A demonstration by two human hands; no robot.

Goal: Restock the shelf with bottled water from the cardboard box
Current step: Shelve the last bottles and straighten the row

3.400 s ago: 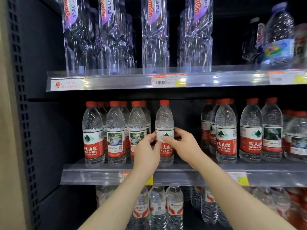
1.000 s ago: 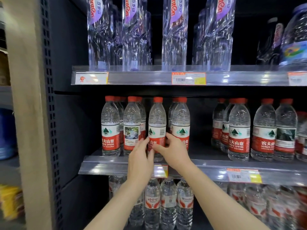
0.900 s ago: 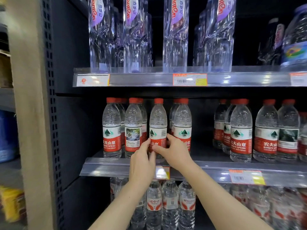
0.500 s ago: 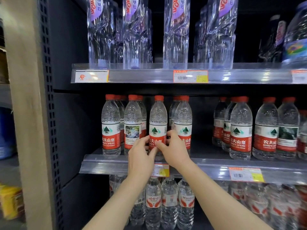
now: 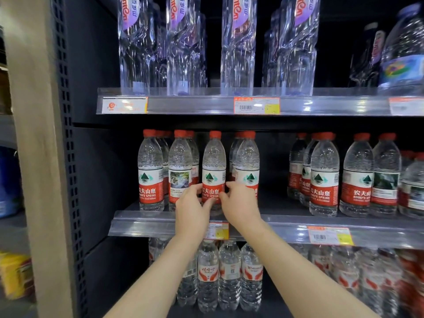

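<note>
Bottle (image 5: 213, 166) stands on shelf (image 5: 149, 222), apparently pinched between left hand (image 5: 192, 212) and right hand (image 5: 241, 205)

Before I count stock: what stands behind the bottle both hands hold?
No cap shows behind the held bottle, only darkness; the bottle itself, the left hand and the right hand cover anything lower.
</note>
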